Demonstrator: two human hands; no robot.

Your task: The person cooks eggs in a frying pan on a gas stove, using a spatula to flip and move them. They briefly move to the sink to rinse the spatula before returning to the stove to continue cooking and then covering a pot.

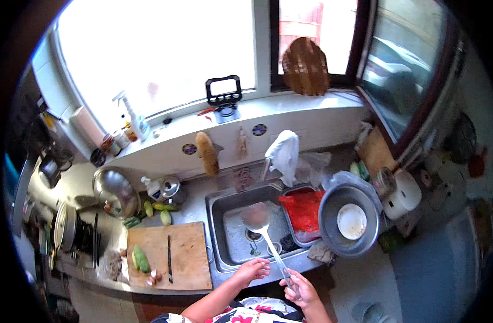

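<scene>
My right hand (302,288) grips the handle of a metal ladle (272,246), whose broad head reaches out over the stainless steel sink (232,258). My left hand (251,272) is at the sink's front rim, left of the handle; nothing is in it and its fingers are slightly curled and apart. Inside the sink are a drain and a few green scraps (254,250). To the left lies a wooden cutting board (190,258) bearing a green cucumber-like vegetable (141,258), broken eggshells (151,279) and a dark, thin stick-like utensil (169,258).
Right of the sink, a large grey basin (327,226) holds a soiled white dish (351,221). A red plastic bag (303,210) fills a tub beside it. A white cloth (284,153) drapes over the faucet. A metal lid (116,191) and a pot (64,226) stand at left.
</scene>
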